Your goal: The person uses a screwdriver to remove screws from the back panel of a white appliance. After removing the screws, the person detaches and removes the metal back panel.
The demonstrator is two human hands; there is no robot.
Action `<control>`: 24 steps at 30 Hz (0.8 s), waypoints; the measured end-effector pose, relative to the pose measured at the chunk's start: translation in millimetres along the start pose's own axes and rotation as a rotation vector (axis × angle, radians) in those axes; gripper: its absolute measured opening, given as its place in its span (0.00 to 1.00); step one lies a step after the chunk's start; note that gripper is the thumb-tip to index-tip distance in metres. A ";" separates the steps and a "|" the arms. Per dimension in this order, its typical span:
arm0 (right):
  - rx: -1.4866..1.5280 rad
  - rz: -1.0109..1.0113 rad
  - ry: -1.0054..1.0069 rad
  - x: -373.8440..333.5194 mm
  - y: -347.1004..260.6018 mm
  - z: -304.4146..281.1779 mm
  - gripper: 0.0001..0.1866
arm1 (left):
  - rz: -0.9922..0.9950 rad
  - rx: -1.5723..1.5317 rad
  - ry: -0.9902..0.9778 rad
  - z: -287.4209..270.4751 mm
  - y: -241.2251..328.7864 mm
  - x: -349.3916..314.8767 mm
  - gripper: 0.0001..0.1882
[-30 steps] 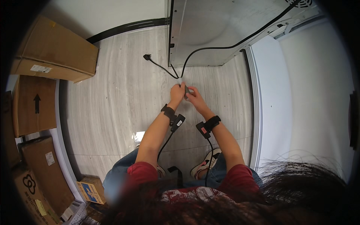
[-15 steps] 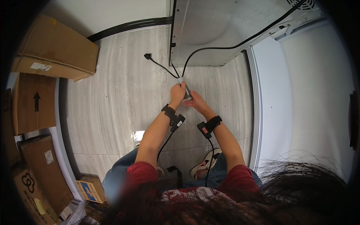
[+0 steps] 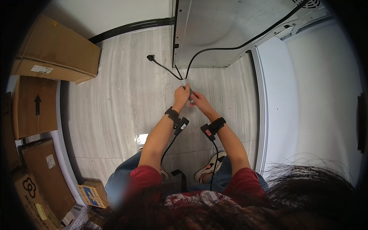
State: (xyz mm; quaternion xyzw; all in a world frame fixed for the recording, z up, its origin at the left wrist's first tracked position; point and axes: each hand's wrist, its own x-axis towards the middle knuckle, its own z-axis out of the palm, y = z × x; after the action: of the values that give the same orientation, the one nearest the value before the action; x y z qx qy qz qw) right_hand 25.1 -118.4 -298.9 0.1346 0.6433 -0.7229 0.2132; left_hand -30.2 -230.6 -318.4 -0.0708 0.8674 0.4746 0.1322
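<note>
Small pale piece pinched between the left hand (image 3: 181,94) and right hand (image 3: 198,100), too small to identify, black cable (image 3: 214,50) vanishing behind those fingers, grey appliance (image 3: 230,30) above the hands cut off by the top edge, cardboard boxes (image 3: 34,107) far left cropped.

hands (image 3: 190,96) slightly higher on the black cord (image 3: 214,50), closer together

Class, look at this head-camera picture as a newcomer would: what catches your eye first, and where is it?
First, the two hands meeting at the centre: the left hand and right hand pinch a black power cord that runs up over the big grey appliance panel at the top. Brown cardboard boxes line the left edge.
</note>
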 end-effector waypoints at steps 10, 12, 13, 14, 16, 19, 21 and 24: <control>0.015 0.021 0.074 6.2 2.6 -1.8 0.17 | 0.040 0.010 0.040 0.2 -6.1 2.2 0.24; 0.012 0.025 0.076 4.9 5.8 -8.1 0.16 | 0.039 -0.004 0.018 2.3 -1.0 0.7 0.23; 0.013 0.026 0.072 5.5 7.6 -9.1 0.16 | 0.024 0.004 -0.007 1.3 0.4 0.2 0.23; 0.015 0.027 0.068 4.7 10.1 -9.6 0.17 | 0.009 0.013 -0.032 0.1 1.5 -0.5 0.24; 0.018 0.030 0.058 0.5 15.8 -8.7 0.19 | -0.012 0.010 -0.054 -2.3 2.9 -2.5 0.24; -0.135 0.001 0.094 -2.5 21.5 -9.0 0.22 | -0.024 -0.023 -0.003 -4.8 6.2 -4.5 0.25; -0.130 0.009 0.011 -5.9 25.4 -13.9 0.24 | -0.029 -0.044 0.090 -7.0 11.9 -1.5 0.25; -0.203 0.102 -0.100 -12.0 17.4 -13.6 0.26 | -0.004 -0.064 0.241 -17.0 9.5 7.0 0.24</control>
State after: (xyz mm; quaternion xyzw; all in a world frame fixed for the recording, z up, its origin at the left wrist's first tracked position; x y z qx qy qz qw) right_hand 42.9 -104.8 -310.3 0.1088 0.6941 -0.6480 0.2941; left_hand -42.0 -239.8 -304.1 -0.1332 0.8613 0.4896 0.0255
